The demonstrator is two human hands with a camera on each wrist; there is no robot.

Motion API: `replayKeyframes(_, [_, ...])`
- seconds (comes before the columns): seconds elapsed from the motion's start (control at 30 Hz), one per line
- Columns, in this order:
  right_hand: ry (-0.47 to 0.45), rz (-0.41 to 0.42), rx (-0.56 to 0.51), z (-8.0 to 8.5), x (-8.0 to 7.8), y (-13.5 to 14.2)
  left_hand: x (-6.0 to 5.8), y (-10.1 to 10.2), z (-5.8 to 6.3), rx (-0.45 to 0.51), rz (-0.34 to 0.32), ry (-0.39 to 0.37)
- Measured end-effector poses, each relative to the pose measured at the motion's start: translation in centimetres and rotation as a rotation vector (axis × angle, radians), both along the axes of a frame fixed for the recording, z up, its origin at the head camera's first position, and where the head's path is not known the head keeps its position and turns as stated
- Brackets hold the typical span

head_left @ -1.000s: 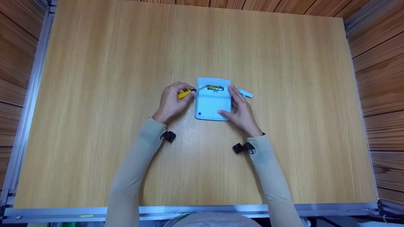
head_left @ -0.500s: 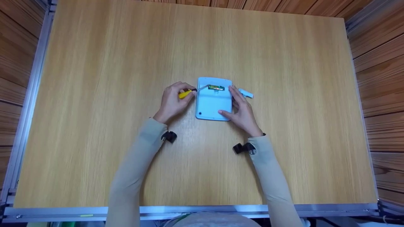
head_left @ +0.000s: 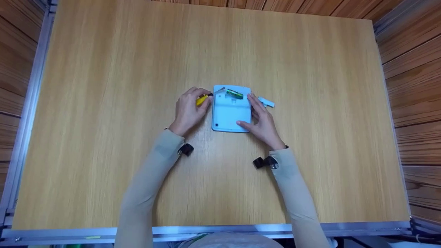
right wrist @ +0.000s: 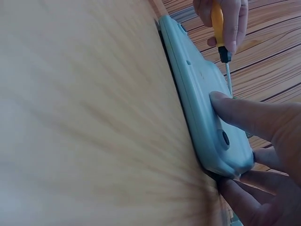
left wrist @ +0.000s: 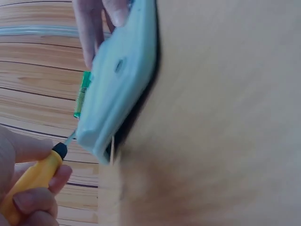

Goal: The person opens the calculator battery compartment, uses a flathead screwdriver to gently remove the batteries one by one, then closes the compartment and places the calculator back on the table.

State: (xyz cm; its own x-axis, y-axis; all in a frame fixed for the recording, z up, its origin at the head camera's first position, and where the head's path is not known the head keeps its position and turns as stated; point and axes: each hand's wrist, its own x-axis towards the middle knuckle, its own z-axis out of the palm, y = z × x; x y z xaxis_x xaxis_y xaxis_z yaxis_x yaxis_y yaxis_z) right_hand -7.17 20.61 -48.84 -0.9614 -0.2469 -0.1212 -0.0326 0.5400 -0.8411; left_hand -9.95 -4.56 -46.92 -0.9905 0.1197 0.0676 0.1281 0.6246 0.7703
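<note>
A light-blue device [head_left: 230,115], shaped like a desk calculator, lies with its back facing up on the table. My left hand [head_left: 188,109] grips a screwdriver by its yellow handle [left wrist: 36,181], fingers curled round it. The thin shaft [right wrist: 228,75] reaches over the device's upper left edge. Just right of the tip, a green battery [head_left: 234,94] lies tilted over its compartment, standing proud of the surface in the left wrist view. My right hand [head_left: 263,124] holds the device's right side, thumb [right wrist: 235,109] on the back and fingers along the edge.
A small light-blue cover [head_left: 266,102] rests on the table right of the device, near my right fingers. The wooden table [head_left: 120,86] has a metal rail [head_left: 220,230] along its front. Wood-panelled walls [head_left: 413,103] stand at the sides and back.
The battery has come up out of its compartment and now sits tilted. My left hand and the screwdriver tip have moved slightly up and away from it. My right hand keeps its hold.
</note>
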Motion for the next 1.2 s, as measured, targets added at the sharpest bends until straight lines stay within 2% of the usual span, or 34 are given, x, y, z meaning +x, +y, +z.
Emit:
replayKeyframes(0.23, [0.004, -0.012, -0.002, 0.3, 0.0, 0.0, 0.4, 0.1, -0.1, 0.023, 0.022, 0.001])
replayKeyframes(0.47, [-0.012, -0.014, -0.008, 0.2, 0.0, -0.3, 0.9, 0.4, 0.9, 0.011, -0.021, 0.017])
replayKeyframes(0.8, [-0.003, -0.015, -0.005, 0.1, -0.1, -0.1, 1.5, 0.9, 2.8, -0.162, -0.134, -0.030])
replayKeyframes(0.93, [-0.001, -0.014, -0.013, 0.1, -0.1, -0.1, 1.2, 1.5, 3.5, -0.208, -0.156, -0.042])
replayKeyframes(1.2, [-0.025, -0.021, -0.003, 0.1, -0.1, -0.3, 0.5, 3.0, 4.8, -0.272, -0.185, -0.123])
